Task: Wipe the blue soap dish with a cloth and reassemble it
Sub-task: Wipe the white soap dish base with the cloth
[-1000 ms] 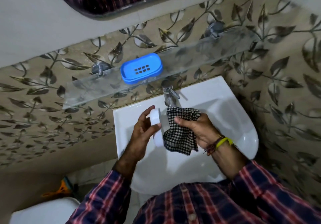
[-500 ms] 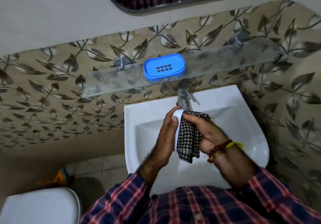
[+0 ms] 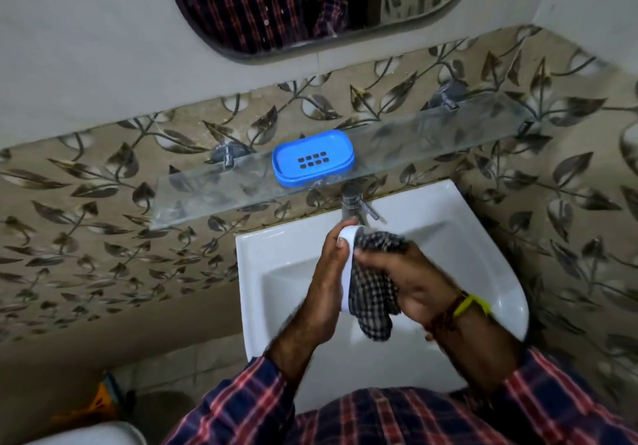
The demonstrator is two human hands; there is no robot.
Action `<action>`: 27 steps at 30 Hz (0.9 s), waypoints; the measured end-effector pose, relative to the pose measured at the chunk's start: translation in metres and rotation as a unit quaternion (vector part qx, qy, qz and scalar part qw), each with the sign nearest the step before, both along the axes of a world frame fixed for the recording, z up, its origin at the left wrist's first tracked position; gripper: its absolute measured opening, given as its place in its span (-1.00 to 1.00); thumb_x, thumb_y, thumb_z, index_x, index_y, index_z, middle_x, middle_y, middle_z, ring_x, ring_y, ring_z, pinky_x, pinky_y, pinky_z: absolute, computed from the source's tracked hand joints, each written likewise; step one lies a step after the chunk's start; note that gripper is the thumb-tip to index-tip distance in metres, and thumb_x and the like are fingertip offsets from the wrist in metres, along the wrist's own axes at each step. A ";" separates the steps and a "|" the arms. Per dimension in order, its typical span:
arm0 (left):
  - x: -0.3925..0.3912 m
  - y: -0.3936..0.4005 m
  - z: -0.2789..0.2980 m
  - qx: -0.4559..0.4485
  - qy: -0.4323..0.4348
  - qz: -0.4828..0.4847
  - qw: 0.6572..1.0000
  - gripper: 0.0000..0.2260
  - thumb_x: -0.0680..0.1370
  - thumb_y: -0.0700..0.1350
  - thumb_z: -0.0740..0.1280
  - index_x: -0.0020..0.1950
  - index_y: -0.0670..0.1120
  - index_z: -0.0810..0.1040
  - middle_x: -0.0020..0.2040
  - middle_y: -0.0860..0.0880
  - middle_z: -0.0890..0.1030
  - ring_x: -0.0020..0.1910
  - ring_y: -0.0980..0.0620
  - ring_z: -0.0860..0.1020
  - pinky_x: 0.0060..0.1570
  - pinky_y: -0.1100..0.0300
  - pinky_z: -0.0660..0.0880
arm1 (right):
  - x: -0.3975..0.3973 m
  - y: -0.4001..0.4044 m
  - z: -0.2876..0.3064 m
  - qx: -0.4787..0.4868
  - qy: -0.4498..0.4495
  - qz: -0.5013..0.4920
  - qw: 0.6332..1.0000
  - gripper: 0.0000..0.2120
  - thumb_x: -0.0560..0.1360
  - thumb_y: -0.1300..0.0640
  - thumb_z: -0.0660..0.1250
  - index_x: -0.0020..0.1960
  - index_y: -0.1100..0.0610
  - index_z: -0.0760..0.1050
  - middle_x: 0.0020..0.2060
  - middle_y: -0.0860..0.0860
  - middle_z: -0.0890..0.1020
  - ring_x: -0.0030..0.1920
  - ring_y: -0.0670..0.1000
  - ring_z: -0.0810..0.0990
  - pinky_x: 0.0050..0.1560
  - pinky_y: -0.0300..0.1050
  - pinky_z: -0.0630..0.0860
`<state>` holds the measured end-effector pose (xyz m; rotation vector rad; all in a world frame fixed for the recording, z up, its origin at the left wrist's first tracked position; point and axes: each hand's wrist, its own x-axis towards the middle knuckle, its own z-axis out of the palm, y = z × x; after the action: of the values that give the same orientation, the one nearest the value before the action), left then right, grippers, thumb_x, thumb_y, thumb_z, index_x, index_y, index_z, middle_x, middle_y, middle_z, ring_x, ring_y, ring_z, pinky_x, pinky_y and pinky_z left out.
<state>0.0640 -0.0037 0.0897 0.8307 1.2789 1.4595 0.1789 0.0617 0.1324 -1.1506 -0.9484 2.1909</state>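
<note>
The left hand (image 3: 326, 282) held a white plastic tray (image 3: 346, 265) on its edge, over the white sink (image 3: 459, 223). Its fingers curled over the top end of the white tray and its palm lay flat along the tray's back. The right hand (image 3: 411, 279) gripped a black and white checked cloth (image 3: 373, 292) and pressed it against the open side of the white tray. So the tray sat between the two hands, with the cloth touching it. The bottom of the cloth hung down loose under the right hand. The right wrist wore a yellow band (image 3: 471, 305).

The blue oval soap dish (image 3: 312, 158) with small holes in its middle lay on the clear glass shelf (image 3: 431, 141) on the wall. It was well apart from both hands, up above them and a little to the left. A shiny metal tap (image 3: 352, 203) stood just under the shelf, right behind the top of the white tray. Above the shelf hung a mirror (image 3: 310, 6). The wall had brown tiles with leaves (image 3: 86, 230) on them.
</note>
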 end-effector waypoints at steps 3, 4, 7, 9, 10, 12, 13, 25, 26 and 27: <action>0.003 0.003 0.001 -0.001 -0.026 -0.014 1.000 -0.58 0.70 0.03 0.04 0.52 -0.09 0.28 0.42 -0.21 0.50 0.40 -0.21 0.47 0.33 -0.16 0.46 | -0.004 0.005 0.003 -0.015 0.015 -0.038 0.999 -0.71 0.55 0.34 0.33 0.26 0.35 0.53 0.17 0.36 0.61 0.13 0.29 0.63 0.19 0.16 0.56; 0.001 0.005 0.001 0.002 -0.036 -0.021 0.999 -0.60 0.71 0.03 0.04 0.51 -0.07 0.29 0.39 -0.18 0.53 0.37 -0.18 0.50 0.27 -0.10 0.51 | -0.004 0.004 0.002 0.000 0.008 -0.024 1.000 -0.72 0.55 0.34 0.33 0.25 0.35 0.53 0.16 0.35 0.62 0.12 0.27 0.64 0.18 0.14 0.58; -0.001 0.008 0.002 0.012 -0.056 -0.031 0.998 -0.63 0.72 0.04 0.05 0.50 -0.03 0.32 0.35 -0.13 0.57 0.32 -0.11 0.55 0.17 0.06 0.54 | 0.000 0.005 0.001 0.042 -0.013 0.017 0.999 -0.73 0.52 0.37 0.35 0.22 0.35 0.55 0.11 0.33 0.65 0.05 0.21 0.66 0.11 0.09 0.62; 0.004 0.005 0.004 0.006 -0.062 -0.030 0.998 -0.62 0.71 0.04 0.06 0.50 -0.04 0.32 0.36 -0.14 0.56 0.34 -0.12 0.54 0.17 0.06 0.54 | 0.000 0.009 0.001 0.038 -0.006 -0.010 0.999 -0.74 0.52 0.38 0.35 0.21 0.35 0.55 0.08 0.33 0.65 0.03 0.22 0.66 0.08 0.08 0.62; 0.005 0.004 0.004 0.006 -0.062 -0.025 0.998 -0.62 0.71 0.04 0.06 0.50 -0.04 0.31 0.37 -0.15 0.55 0.34 -0.13 0.53 0.17 0.05 0.55 | 0.000 0.010 0.001 0.038 -0.001 -0.017 0.999 -0.75 0.52 0.37 0.35 0.20 0.35 0.56 0.06 0.31 0.66 0.02 0.21 0.66 0.07 0.07 0.62; -0.001 0.003 0.004 0.011 -0.071 -0.008 0.997 -0.62 0.70 0.03 0.05 0.49 -0.04 0.32 0.39 -0.22 0.52 0.35 -0.22 0.51 0.19 -0.07 0.56 | 0.000 0.006 -0.001 0.063 -0.011 0.039 0.997 -0.80 0.52 0.35 0.37 0.14 0.33 0.59 -0.01 0.25 0.68 -0.02 0.17 0.68 0.02 0.04 0.64; -0.005 0.004 0.005 0.013 -0.071 0.002 0.997 -0.63 0.70 0.03 0.06 0.48 -0.03 0.34 0.41 -0.27 0.48 0.37 -0.29 0.47 0.25 -0.18 0.51 | 0.000 0.002 -0.003 0.075 -0.021 0.082 0.994 -0.82 0.51 0.35 0.39 0.10 0.34 0.60 -0.05 0.23 0.69 -0.05 0.16 0.69 0.00 0.03 0.65; -0.002 0.001 0.015 -0.021 -0.075 0.012 0.997 -0.63 0.67 0.03 0.10 0.45 -0.03 0.41 0.43 -0.27 0.45 0.31 -0.15 0.50 0.31 -0.08 0.44 | 0.001 -0.005 -0.001 0.101 -0.037 0.167 0.980 -0.80 0.50 0.45 0.34 0.10 0.51 0.51 -0.09 0.32 0.64 -0.08 0.23 0.64 -0.03 0.05 0.64; -0.001 -0.001 0.016 -0.023 -0.070 0.010 0.997 -0.62 0.68 0.03 0.10 0.46 -0.03 0.39 0.42 -0.28 0.46 0.30 -0.15 0.51 0.31 -0.11 0.44 | 0.000 -0.004 -0.002 0.087 -0.023 0.142 0.986 -0.78 0.50 0.45 0.34 0.13 0.50 0.51 -0.04 0.33 0.64 -0.05 0.24 0.64 0.00 0.08 0.64; 0.000 -0.002 0.018 -0.026 -0.061 0.011 0.998 -0.62 0.68 0.03 0.10 0.46 -0.04 0.39 0.42 -0.29 0.45 0.30 -0.17 0.51 0.32 -0.14 0.42 | -0.001 -0.004 -0.002 0.073 -0.007 0.123 0.990 -0.77 0.50 0.44 0.34 0.15 0.49 0.51 -0.03 0.32 0.63 -0.05 0.23 0.65 -0.02 0.07 0.65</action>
<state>0.0639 -0.0058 0.1072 0.6840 1.2322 1.4660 0.1783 0.0576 0.1301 -1.0291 -1.2933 2.2592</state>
